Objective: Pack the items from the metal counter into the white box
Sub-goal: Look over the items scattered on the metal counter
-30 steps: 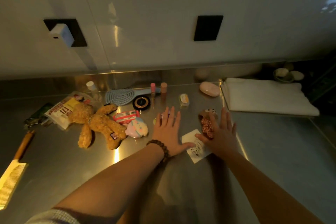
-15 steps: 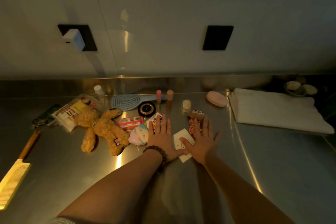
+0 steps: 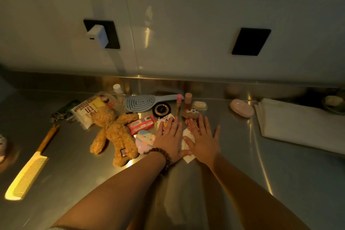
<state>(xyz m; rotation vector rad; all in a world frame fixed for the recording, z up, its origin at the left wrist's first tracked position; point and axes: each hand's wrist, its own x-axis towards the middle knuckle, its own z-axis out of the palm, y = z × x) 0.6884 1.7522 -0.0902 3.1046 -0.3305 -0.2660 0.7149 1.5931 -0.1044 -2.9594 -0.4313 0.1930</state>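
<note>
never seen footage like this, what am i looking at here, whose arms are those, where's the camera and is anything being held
No machine here: a person wears a camera on the head, looking down at their own arms. The left hand, with a bead bracelet, and the right hand lie flat with straight fingers over a small white card; neither has a grip on anything. On the metal counter lie a teddy bear, a yellow comb, a blue hairbrush, a pink soap case and a folded white cloth.

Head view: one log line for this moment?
left hand flat, open | right hand flat, open | white card under both | nothing held
</note>
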